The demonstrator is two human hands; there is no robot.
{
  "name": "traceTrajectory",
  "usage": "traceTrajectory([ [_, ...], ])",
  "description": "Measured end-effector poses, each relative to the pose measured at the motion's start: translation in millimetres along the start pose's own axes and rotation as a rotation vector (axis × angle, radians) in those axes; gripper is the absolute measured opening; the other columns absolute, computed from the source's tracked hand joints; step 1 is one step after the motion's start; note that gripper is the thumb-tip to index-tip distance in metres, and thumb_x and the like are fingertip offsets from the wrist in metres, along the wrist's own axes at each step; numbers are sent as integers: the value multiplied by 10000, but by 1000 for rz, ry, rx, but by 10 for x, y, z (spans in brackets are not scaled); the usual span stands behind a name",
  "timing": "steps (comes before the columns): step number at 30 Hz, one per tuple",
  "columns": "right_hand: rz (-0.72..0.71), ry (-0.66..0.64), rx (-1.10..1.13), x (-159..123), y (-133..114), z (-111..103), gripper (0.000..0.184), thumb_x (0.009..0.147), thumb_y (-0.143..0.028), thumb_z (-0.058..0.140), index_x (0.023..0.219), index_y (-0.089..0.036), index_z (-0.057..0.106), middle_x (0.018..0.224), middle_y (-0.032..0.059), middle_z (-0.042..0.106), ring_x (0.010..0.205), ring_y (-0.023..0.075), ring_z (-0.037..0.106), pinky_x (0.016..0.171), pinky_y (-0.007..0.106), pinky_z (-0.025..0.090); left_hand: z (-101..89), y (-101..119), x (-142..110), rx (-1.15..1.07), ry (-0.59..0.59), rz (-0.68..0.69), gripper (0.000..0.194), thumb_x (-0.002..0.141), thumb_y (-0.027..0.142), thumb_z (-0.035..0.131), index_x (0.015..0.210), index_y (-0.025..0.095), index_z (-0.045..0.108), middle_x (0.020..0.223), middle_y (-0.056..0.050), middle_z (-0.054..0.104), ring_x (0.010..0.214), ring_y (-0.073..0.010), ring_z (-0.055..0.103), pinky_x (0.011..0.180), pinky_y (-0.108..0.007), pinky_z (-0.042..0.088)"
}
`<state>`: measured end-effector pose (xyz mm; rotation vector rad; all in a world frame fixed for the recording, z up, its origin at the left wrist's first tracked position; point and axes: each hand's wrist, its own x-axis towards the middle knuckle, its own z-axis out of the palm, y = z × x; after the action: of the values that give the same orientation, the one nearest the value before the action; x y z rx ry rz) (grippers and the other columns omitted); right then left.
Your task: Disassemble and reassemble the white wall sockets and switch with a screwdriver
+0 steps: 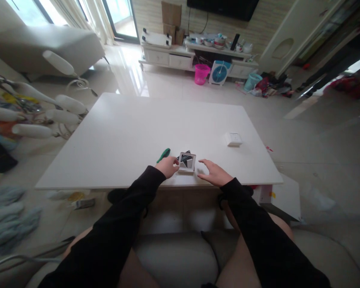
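A small square white frame, like a switch or socket box, lies near the front edge of the white table. Black and light pieces show inside its opening, and a dark part sticks out behind it. Beside its left edge is my left hand, fingers curved and thumb apart; whether the fingertips touch the frame I cannot tell. My right hand is held open to the right of the frame, clear of it. A green-handled tool, probably a screwdriver, lies just beyond my left hand, its tip hidden.
A white wall socket box sits on the right of the white table. A lamp with white shades stands at the left. Across the floor are a pink basket, a blue fan and a low cabinet.
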<state>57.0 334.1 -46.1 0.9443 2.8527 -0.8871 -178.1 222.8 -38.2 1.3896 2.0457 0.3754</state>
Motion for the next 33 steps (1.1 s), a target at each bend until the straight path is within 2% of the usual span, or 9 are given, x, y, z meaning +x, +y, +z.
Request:
traceTrajectory([
  [6, -79, 4, -19, 238, 94, 184, 736, 830, -285, 723, 1500, -134, 461, 1556, 230, 492, 1469, 344, 468, 1224, 546, 384, 120, 2, 107, 52, -9, 10, 280, 890, 246, 639, 1129, 158, 754, 1210, -116, 751, 949, -230, 737, 915, -313, 559],
  [11, -174, 61, 87, 367, 90, 151, 639, 820, -253, 719, 1424, -132, 547, 1460, 205, 590, 1388, 332, 548, 1211, 539, 405, 99, 42, 159, -6, -9, -41, 218, 875, 234, 634, 1007, 154, 789, 1074, -111, 777, 917, -235, 728, 906, -330, 552],
  [14, -203, 168, 190, 383, 31, 70, 554, 809, -150, 642, 1361, -143, 605, 1363, 178, 643, 1293, 301, 606, 1137, 520, 484, 34, 73, 170, -87, 76, -59, 206, 815, 155, 614, 910, 173, 796, 919, -75, 773, 830, -213, 708, 848, -327, 550],
  [19, -235, 268, 407, 325, -69, -103, 567, 772, -57, 568, 1305, -225, 665, 1265, 96, 642, 1156, 219, 646, 921, 379, 599, -83, 176, 134, -544, 145, -95, 215, 769, 136, 585, 875, 142, 772, 738, -43, 707, 684, -162, 649, 675, -273, 541],
  [22, -197, 346, 408, 279, -118, -193, 312, 866, -195, 634, 1158, -231, 738, 1077, 66, 664, 983, 197, 668, 844, 347, 595, -145, 304, 124, -814, 148, -129, 224, 811, 155, 561, 944, 134, 739, 808, -56, 723, 681, -139, 652, 644, -250, 539],
  [24, -134, 435, 377, 261, -120, -244, 182, 921, -323, 643, 1019, -222, 759, 988, 60, 647, 861, 177, 649, 769, 320, 578, -176, 402, 153, -855, 160, -114, 271, 912, 212, 488, 1069, 144, 698, 783, -49, 710, 629, -128, 635, 617, -249, 526],
  [28, 56, 579, 414, 271, 26, -334, 267, 957, -450, 604, 870, -203, 657, 888, 45, 657, 677, 137, 592, 657, 290, 535, -173, 538, 278, -566, 256, -27, 279, 1006, 330, 447, 1136, 182, 644, 860, -52, 714, 661, -138, 638, 671, -273, 528],
  [31, 208, 516, 555, 296, 253, -369, 180, 953, -392, 579, 931, -214, 567, 794, 9, 684, 565, 120, 569, 564, 260, 499, -88, 570, 367, -205, 254, -1, 243, 943, 313, 584, 1137, 189, 659, 1079, -107, 725, 919, -214, 690, 872, -345, 541],
  [33, 294, 459, 565, 302, 413, -360, 128, 922, -301, 588, 1003, -223, 528, 750, -20, 689, 507, 112, 544, 536, 250, 476, -3, 566, 413, -3, 191, -9, 341, 901, 295, 636, 1222, 181, 645, 1197, -152, 699, 1084, -277, 673, 988, -395, 506],
])
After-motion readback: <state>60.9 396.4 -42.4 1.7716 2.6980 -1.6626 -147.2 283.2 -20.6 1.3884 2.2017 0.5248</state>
